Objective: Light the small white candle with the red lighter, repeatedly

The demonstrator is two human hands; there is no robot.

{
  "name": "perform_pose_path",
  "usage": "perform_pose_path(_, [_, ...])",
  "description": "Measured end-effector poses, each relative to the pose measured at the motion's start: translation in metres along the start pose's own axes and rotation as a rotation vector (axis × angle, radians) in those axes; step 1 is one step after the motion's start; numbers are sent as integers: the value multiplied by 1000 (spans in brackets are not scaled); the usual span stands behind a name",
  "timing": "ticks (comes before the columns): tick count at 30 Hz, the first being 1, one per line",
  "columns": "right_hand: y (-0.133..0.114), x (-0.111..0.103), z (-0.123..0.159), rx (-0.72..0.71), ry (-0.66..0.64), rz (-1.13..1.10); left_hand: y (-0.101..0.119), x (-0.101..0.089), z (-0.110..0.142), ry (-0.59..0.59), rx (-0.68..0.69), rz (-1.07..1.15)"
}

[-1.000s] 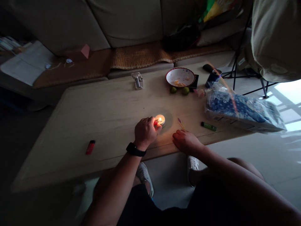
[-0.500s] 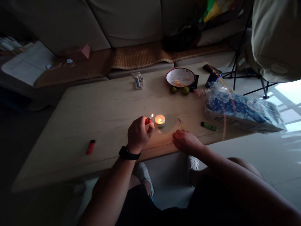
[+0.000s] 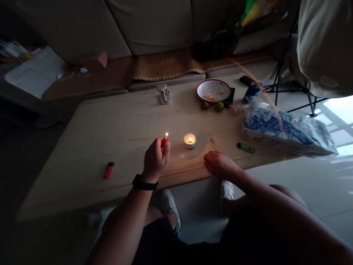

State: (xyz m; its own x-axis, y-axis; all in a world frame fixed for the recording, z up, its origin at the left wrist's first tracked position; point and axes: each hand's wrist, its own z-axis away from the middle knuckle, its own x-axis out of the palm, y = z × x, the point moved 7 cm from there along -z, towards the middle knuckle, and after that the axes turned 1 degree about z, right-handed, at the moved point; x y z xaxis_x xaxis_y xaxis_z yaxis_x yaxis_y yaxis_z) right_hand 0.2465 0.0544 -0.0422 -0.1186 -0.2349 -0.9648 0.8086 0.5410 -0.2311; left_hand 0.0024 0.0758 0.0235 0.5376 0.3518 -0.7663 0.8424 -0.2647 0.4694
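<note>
My left hand (image 3: 156, 157), with a black watch (image 3: 145, 182) on the wrist, is closed around a red lighter (image 3: 164, 141) held upright; a small flame burns at its top. Just to the right, apart from it, a round candle (image 3: 190, 141) stands on the table with its wick alight. Curled fingers of my right hand (image 3: 219, 162) rest at the table's near edge; whatever is in them, if anything, is hidden. A few thin sticks (image 3: 214, 144) lie right beyond those fingers. Further left lies a second red lighter (image 3: 108, 170), and a green lighter (image 3: 246, 148) is on the right.
The wooden table (image 3: 116, 121) also bears a white stand (image 3: 163, 94), a bowl with food bits (image 3: 213, 89), green fruits (image 3: 219, 106), a can (image 3: 252, 91) and a blue plastic-wrapped pack (image 3: 286, 127). Behind is a sofa (image 3: 154, 29); a folding chair (image 3: 324, 48) stands at right.
My left hand has drawn the lit lighter leftward, away from the candle, and now holds it more upright. The candle flame looks a little taller. My right hand stays put.
</note>
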Motion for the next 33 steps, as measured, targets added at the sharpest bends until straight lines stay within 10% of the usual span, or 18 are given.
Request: perform_pose_path(33, [0, 0, 0, 4, 0, -15, 8, 3, 1, -57, -31, 13])
